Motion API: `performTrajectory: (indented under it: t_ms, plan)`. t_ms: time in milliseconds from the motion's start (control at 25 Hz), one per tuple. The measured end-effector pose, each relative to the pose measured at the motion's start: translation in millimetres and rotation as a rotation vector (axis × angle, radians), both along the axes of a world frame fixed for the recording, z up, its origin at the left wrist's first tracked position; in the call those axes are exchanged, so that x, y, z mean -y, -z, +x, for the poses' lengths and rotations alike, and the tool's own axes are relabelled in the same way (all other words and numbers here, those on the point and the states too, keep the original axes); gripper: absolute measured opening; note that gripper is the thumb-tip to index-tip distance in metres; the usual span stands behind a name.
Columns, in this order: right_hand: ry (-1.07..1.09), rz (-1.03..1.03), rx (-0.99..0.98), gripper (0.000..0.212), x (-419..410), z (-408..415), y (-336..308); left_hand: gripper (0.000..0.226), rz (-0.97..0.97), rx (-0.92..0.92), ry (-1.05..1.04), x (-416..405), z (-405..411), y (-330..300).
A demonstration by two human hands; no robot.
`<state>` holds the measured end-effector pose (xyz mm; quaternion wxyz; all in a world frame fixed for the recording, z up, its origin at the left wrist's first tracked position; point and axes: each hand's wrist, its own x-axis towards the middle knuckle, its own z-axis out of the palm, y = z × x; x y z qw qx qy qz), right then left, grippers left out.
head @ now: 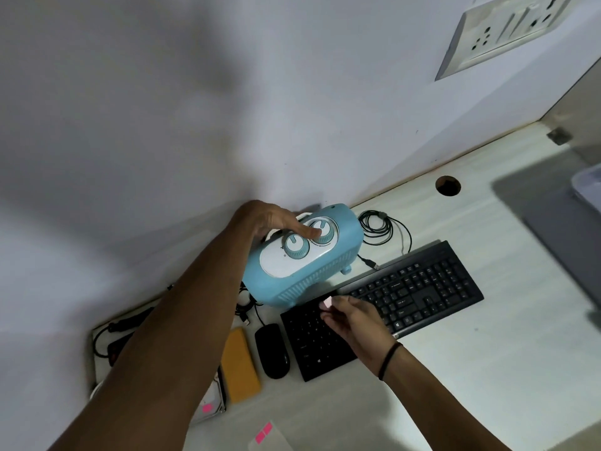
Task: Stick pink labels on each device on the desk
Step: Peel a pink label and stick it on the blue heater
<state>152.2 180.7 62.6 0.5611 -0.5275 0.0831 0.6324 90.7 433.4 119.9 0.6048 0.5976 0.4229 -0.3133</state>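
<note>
A light blue heater [302, 258] with two round knobs on a white panel stands tilted at the back of the desk. My left hand [276, 222] grips its top edge, fingers lying over the knobs. My right hand [351, 317] hovers above the black keyboard [419, 291], just in front of the heater's lower grille, pinching a small pink label [327, 302] between fingertips. A black mouse [272, 350] and a yellow flat device [240, 366] lie left of the keyboard. A sheet with pink labels [263, 432] lies near the front edge.
A coiled black cable [379, 227] with a USB plug lies behind the keyboard. More cables and a power strip [123, 333] sit at the far left. A disc-like item bearing a pink label [207, 408] lies by my left arm. A cable hole [447, 185] and grey tray [588, 187] are at right.
</note>
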Motion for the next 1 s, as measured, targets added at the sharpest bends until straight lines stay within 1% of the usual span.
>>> performTrajectory:
  t_ms: [80, 160, 200, 240, 280, 320, 400, 440, 480, 520, 600, 640, 680, 720, 800, 880, 920, 1000]
  plan:
    - [0.102, 0.04, -0.1, 0.009, -13, -3, -8, 0.103, -0.022, -0.001, -0.104, 2, -3, 6]
    - [0.16, 0.071, -0.152, 0.01, -21, -6, -14, 0.117, -0.031, 0.044, -0.205, 6, -7, 18]
    - [0.172, 0.083, -0.166, 0.01, -22, -7, -15, 0.12, -0.046, 0.071, -0.238, 8, -8, 21]
    - [0.172, 0.092, -0.175, 0.01, -22, -8, -17, 0.117, -0.052, 0.106, -0.25, 7, -9, 26]
    - [0.169, 0.097, -0.176, 0.01, -22, -9, -17, 0.105, -0.059, 0.155, -0.244, 8, -10, 25]
    - [0.169, 0.098, -0.173, 0.011, -21, -8, -17, 0.09, -0.065, 0.2, -0.233, 6, -11, 25]
    - [0.171, 0.088, -0.17, 0.01, -23, -7, -16, 0.06, -0.014, 0.226, -0.186, 3, -13, 17]
    - [0.173, 0.095, -0.173, 0.01, -24, -6, -16, 0.053, 0.036, 0.229, -0.147, 3, -12, 10]
    - [0.175, 0.104, -0.18, 0.012, -25, -6, -15, 0.056, 0.093, 0.235, -0.1, 4, -10, 0]
    - [0.178, 0.113, -0.187, 0.018, -26, -7, -15, 0.069, 0.159, 0.231, -0.038, 6, -7, -7]
    - [0.188, 0.128, -0.201, 0.032, -28, -8, -13, 0.115, 0.341, 0.201, 0.124, 17, 3, -21]
    - [0.193, 0.147, -0.211, 0.034, -29, -8, -13, 0.132, 0.455, 0.17, 0.213, 25, 8, -25]
    - [0.193, 0.162, -0.22, 0.031, -28, -8, -15, 0.14, 0.581, 0.142, 0.294, 35, 12, -28]
    - [0.184, 0.166, -0.22, 0.026, -28, -9, -18, 0.141, 0.697, 0.119, 0.334, 44, 13, -27]
    - [0.154, 0.166, -0.2, 0.016, -27, -11, -24, 0.13, 0.86, 0.082, 0.321, 56, 16, -28]
    - [0.116, 0.173, -0.16, 0.014, -23, -12, -27, 0.113, 0.959, 0.041, 0.3, 64, 18, -29]
    - [0.096, 0.18, -0.149, 0.013, -21, -11, -29, 0.109, 0.999, 0.033, 0.296, 67, 19, -31]
    - [0.055, 0.19, -0.127, 0.011, -15, -8, -31, 0.109, 1.046, 0.046, 0.262, 72, 13, -32]
